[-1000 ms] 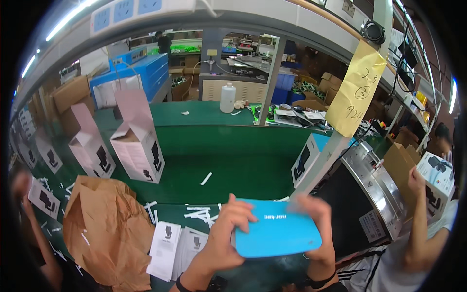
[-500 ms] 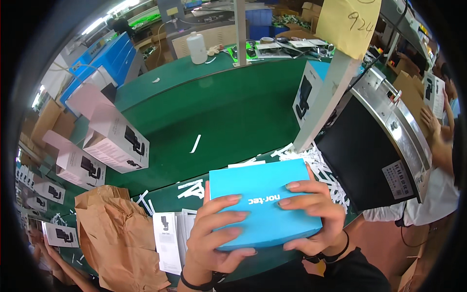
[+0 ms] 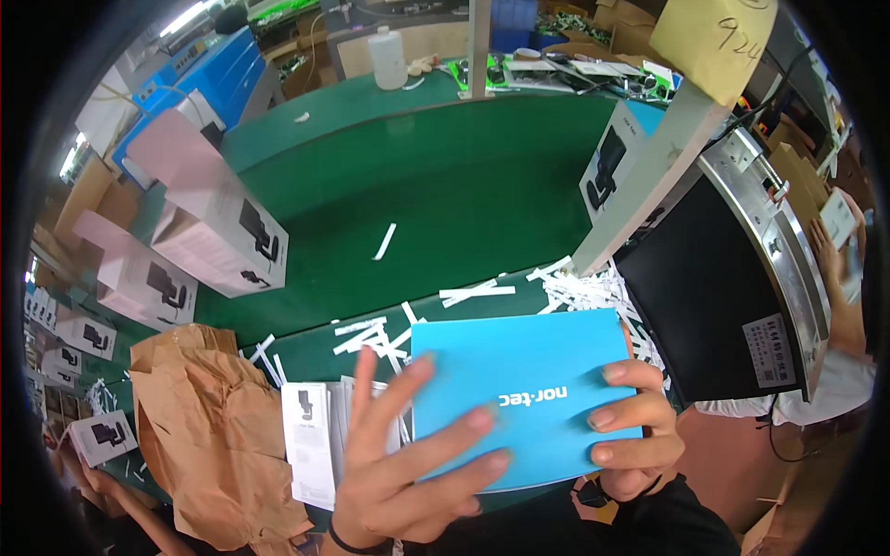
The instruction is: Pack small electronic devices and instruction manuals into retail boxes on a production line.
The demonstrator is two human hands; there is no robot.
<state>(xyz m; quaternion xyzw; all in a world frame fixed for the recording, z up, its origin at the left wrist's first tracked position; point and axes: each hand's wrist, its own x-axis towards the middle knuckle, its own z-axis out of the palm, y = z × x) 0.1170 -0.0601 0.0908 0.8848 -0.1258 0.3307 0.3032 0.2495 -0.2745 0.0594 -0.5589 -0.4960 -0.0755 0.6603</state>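
Observation:
A bright blue box with white lettering faces up in front of me, close to the near edge of the bench. My right hand grips it by its right side, fingers bent over the blue face. My left hand is spread open across the box's left part, its fingers apart and slightly blurred; whether the fingertips press on the box I cannot tell. Just left of that hand lies a stack of white printed leaflets, each picturing a black device.
Crumpled brown paper lies left of the leaflets. Two white boxes with raised flaps stand behind it, the larger box farther right. White strips litter the bench by a metal post. A black panel stands at right. Co-workers' hands hold boxes at both sides.
My left hand has loosened from the box and spread its fingers. The box sits slightly farther right and its face is tilted more toward me. The whole view has shifted a little.

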